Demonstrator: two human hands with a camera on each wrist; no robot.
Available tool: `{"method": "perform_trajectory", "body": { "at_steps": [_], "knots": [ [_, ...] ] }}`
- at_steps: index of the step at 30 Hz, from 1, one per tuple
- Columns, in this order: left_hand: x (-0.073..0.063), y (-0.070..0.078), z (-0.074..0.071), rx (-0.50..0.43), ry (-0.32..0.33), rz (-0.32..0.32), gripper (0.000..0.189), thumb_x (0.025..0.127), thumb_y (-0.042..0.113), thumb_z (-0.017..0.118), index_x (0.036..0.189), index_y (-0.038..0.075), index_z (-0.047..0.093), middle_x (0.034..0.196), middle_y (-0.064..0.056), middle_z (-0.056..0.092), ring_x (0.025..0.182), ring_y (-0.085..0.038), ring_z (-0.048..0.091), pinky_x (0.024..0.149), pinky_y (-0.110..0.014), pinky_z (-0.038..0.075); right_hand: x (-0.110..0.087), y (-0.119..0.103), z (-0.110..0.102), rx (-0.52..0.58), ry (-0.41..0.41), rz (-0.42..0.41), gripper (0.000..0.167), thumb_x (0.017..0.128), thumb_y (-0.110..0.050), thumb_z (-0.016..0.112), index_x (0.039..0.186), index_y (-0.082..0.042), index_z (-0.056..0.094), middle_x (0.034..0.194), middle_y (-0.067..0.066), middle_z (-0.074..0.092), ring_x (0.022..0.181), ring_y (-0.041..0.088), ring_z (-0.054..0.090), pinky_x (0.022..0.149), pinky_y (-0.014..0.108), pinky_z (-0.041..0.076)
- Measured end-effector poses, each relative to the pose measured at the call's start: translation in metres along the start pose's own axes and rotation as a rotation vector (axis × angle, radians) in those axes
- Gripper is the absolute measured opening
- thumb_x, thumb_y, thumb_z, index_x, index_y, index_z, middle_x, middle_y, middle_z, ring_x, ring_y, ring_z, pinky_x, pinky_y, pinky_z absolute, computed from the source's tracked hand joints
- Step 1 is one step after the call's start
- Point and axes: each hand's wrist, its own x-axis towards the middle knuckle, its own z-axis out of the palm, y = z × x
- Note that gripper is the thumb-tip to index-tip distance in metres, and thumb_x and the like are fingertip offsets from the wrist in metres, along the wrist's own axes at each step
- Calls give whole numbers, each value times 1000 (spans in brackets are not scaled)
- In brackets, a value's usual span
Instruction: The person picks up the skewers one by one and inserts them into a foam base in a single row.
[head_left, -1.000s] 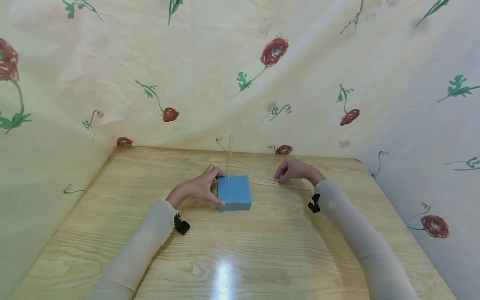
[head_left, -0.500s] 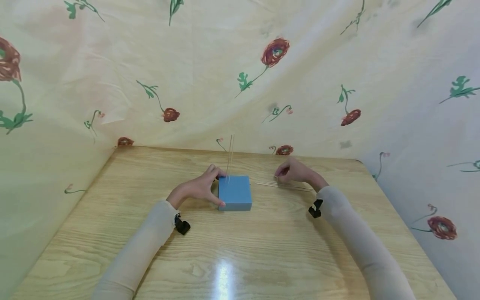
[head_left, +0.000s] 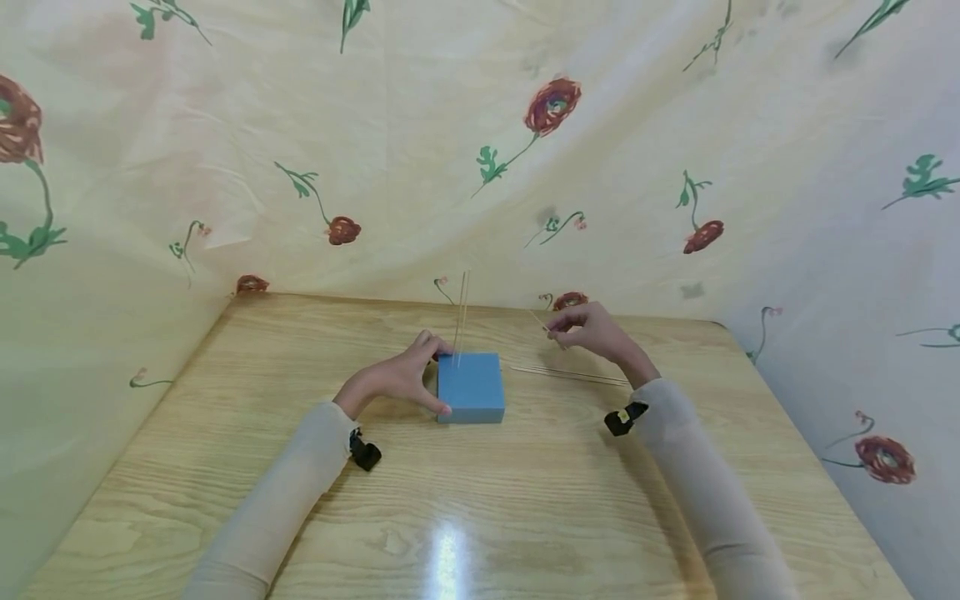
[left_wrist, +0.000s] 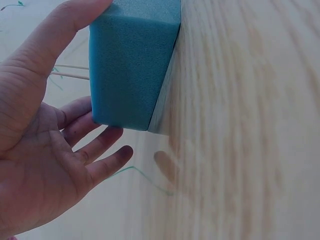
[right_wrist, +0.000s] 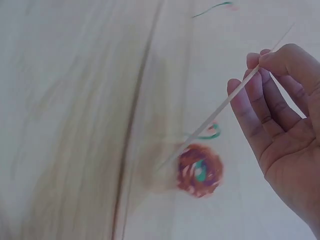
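A square blue foam block [head_left: 474, 379] lies flat on the wooden table, with two thin wooden skewers [head_left: 466, 302] standing upright near its back left corner. My left hand [head_left: 393, 377] grips the block from the left, thumb at the front and fingers at the back. In the left wrist view, the fingers [left_wrist: 107, 145] reach round the foam's far edge. To the right, my right hand [head_left: 597, 333] is raised a little over the table and pinches one skewer [right_wrist: 215, 113] between thumb and fingertips. That skewer slants in the right wrist view.
Several more skewers [head_left: 573, 375] lie side by side on the table, right of the block and below my right hand. A flower-printed cloth [head_left: 420, 167] hangs behind the table [head_left: 525, 508] and along both sides. Black wrist cameras sit at both sleeves.
My right hand has lifted from the lying skewers, bringing one up off the table, its tip now pointing up and left. The left hand and foam block have stayed in place.
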Motion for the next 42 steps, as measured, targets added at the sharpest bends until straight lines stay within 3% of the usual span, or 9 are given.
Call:
{"method": "perform_trajectory", "body": {
  "at_steps": [4,8,14,21,27,34,42],
  "knots": [
    [0,0,0,0,3,0,88,82,30,88,148,3,36,140,-17,30,131,-33,34,113,-54,34,1,-11,2,81,39,-48,22,97,-7,70,113,7,73,104,22,71,82,27,71,75,43,61],
    [0,0,0,-5,3,-6,88,82,30,88,148,3,36,140,-17,30,131,-33,34,113,-54,34,2,-22,6,143,69,-68,26,97,-7,70,118,8,71,106,14,70,85,18,71,75,35,61],
    [0,-1,0,-9,-3,-5,88,82,29,88,147,3,35,141,-17,29,132,-33,33,113,-54,34,3,-42,12,248,106,-67,29,95,-2,70,121,10,68,114,23,72,90,13,72,79,31,61],
    [0,0,0,-6,-3,-7,88,83,31,87,148,3,35,141,-17,29,133,-33,33,114,-54,34,9,-59,21,314,168,-151,29,91,-1,75,117,10,70,101,-1,77,94,12,72,82,24,59],
    [0,0,1,-13,-2,-8,88,82,29,88,147,2,35,142,-18,29,134,-33,33,114,-55,34,10,-68,32,442,189,-157,22,89,0,76,111,4,74,101,-2,77,98,16,73,86,27,59],
    [0,-2,4,-9,-6,0,90,82,33,88,148,2,35,142,-17,30,133,-33,33,115,-55,33,10,-71,45,453,194,-179,25,90,2,75,112,13,70,103,-3,77,99,14,73,87,26,59],
    [1,-2,1,-6,8,-14,89,81,31,88,147,4,35,139,-16,31,132,-32,34,115,-55,33,16,-74,57,447,196,-200,15,89,1,76,105,1,75,108,4,75,98,12,72,86,26,58]
  ]
}}
